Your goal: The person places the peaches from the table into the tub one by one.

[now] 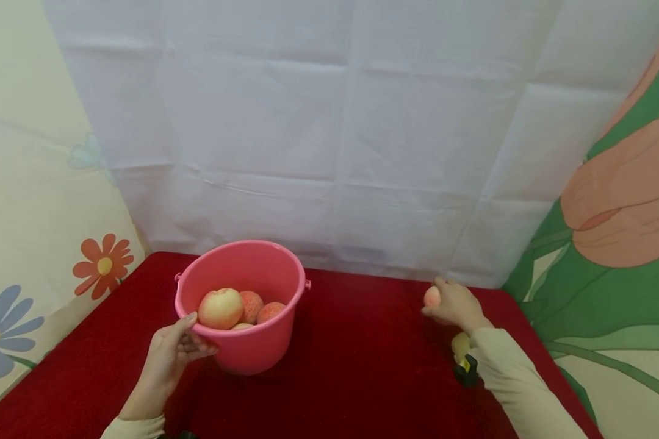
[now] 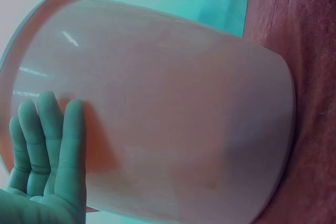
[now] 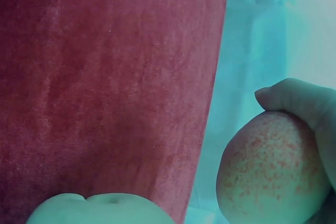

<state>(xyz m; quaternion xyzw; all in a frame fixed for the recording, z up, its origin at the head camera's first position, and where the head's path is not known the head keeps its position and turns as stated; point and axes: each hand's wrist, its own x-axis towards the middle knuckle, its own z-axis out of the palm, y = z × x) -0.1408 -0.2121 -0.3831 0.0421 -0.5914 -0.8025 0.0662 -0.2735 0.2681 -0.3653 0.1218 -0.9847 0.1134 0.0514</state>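
Observation:
A pink bucket (image 1: pixel 258 349) stands on the red cloth, left of centre in the head view. Inside it lie several peaches, among them a large pale one (image 1: pixel 220 308) and a redder one (image 1: pixel 271 311). My left hand (image 1: pixel 167 356) pinches the near left rim, thumb on top; the left wrist view shows its fingers (image 2: pixel 73 156) straight against the outer wall. Far to the right, my right hand (image 1: pixel 460 306) grips a red-speckled peach (image 3: pixel 273 169), which it partly hides. Below that wrist, a pale peach (image 1: pixel 461 347) sits on the cloth, partly covered by the sleeve.
The red cloth (image 1: pixel 357 366) covers the table, reaching back to a white sheet (image 1: pixel 340 152) hanging behind it. Flower-printed hangings flank both sides, with large tulips (image 1: pixel 626 189) at right. A small knob (image 1: pixel 308 285) juts from the bucket's right rim.

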